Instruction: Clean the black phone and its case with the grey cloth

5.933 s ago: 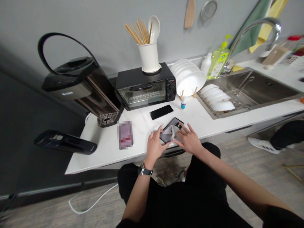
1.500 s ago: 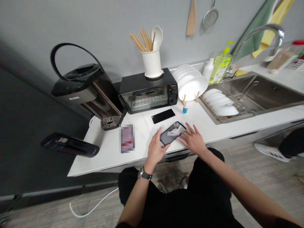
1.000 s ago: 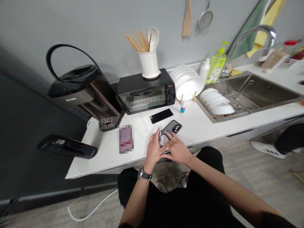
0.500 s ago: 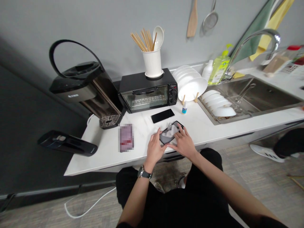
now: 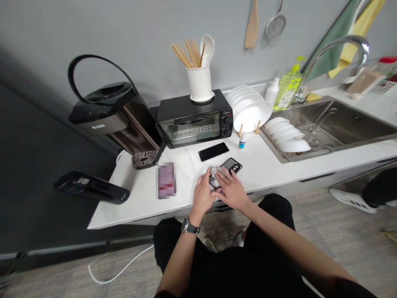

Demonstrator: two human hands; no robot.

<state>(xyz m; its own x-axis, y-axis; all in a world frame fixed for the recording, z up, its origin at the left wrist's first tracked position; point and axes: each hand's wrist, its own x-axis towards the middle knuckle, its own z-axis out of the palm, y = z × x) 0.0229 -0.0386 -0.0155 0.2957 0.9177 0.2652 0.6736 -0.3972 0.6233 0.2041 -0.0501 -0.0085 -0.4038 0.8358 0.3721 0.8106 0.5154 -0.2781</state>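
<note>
Phone case (image 5: 232, 165) on worktop (image 5: 186, 165), near front edge. Looks mid-job: pale cloth (image 5: 214, 170) bunched on left end, camera end uncovered; remainder unclear. Left hand (image 5: 203, 194) grip: holding case. Right hand (image 5: 231, 190) grip: fingers on cloth, can't tell if pinching. White cup (image 5: 199, 82): chopsticks (image 5: 186, 56), spoon (image 5: 207, 49). Sink (image 5: 356, 120): bowls (image 5: 294, 145).

Blk phone case (image 5: 232, 164) – gry cloth (image 5: 214, 170) atop

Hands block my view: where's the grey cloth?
Head view, right of centre: the cloth is bunched partly under the right hand, nearer than the black phone.
</note>
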